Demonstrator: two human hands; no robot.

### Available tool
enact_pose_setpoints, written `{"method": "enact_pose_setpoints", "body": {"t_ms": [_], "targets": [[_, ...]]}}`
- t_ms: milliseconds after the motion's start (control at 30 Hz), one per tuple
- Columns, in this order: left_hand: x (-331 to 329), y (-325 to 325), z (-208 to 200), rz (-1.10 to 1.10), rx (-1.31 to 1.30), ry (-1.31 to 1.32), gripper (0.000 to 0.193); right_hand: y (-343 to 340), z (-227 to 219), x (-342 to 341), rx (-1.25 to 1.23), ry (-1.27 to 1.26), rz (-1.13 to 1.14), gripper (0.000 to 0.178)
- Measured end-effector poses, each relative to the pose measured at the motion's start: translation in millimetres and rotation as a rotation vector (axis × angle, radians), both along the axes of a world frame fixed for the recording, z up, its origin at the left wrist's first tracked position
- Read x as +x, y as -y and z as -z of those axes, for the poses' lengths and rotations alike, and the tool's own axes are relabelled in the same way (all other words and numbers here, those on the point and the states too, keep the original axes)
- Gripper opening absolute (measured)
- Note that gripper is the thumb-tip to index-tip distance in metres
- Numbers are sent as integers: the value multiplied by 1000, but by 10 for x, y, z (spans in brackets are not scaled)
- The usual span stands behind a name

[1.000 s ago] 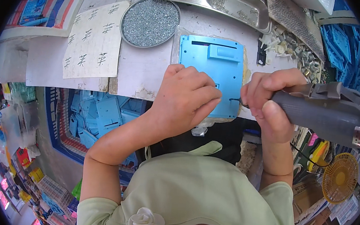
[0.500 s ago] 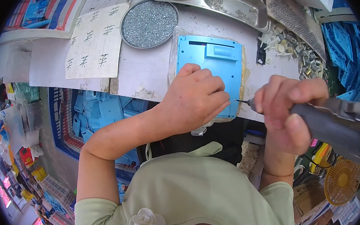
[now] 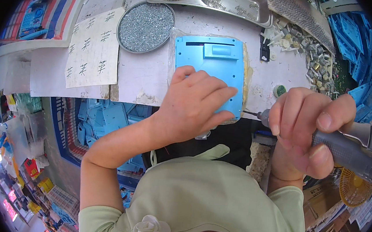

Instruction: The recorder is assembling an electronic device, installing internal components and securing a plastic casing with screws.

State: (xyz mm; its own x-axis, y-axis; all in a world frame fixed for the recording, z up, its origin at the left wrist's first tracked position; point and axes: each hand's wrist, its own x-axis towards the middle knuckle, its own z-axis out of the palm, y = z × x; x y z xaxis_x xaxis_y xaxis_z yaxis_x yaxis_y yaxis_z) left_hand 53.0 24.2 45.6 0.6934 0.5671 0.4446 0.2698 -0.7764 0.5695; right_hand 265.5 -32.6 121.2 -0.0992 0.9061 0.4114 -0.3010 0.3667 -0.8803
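Observation:
A light-blue plastic panel [image 3: 239,67] with small holes and a raised rectangular part lies on a pad at the table's front edge. Across its lower half rests my left hand [image 3: 196,97], index finger and thumb stretched apart, the other fingers partly bent. My right hand [image 3: 302,126] is wrapped round a dark grey electric screwdriver [image 3: 351,152]. Its thin bit points left, and the tip is close to the panel's lower right corner. Whether the tip touches the panel I cannot tell.
A round dish of small screws [image 3: 145,27] and a metal tray [image 3: 237,15] with more small hardware stand behind the panel. Loose small parts [image 3: 314,61] lie to the right. Blue panels are heaped in a bin [image 3: 110,120] below the table and at the far right.
The screwdriver has moved down slightly, its bit now lower beside the panel's corner. My left index finger and thumb have spread apart. The whole view has shifted a little.

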Motion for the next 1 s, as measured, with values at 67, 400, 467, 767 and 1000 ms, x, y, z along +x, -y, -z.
{"method": "enact_pose_setpoints", "body": {"t_ms": [67,400,467,767,1000], "targets": [[36,7,42,60,39,47,24,-24,-28,-13,25,-7,-35,34],[-110,-1,-57,113,47,-6,14,-36,-43,-2,51,-4,-67,36],[-73,30,-94,22,53,-10,14,-32,-84,-39,47,2,-46,37],[-80,99,-75,-21,-146,100,20,-43,-121,-108,61,4,-35,37],[-85,81,-61,-24,-98,84,18,-55,-41,-205,61,30,-9,34]]}}
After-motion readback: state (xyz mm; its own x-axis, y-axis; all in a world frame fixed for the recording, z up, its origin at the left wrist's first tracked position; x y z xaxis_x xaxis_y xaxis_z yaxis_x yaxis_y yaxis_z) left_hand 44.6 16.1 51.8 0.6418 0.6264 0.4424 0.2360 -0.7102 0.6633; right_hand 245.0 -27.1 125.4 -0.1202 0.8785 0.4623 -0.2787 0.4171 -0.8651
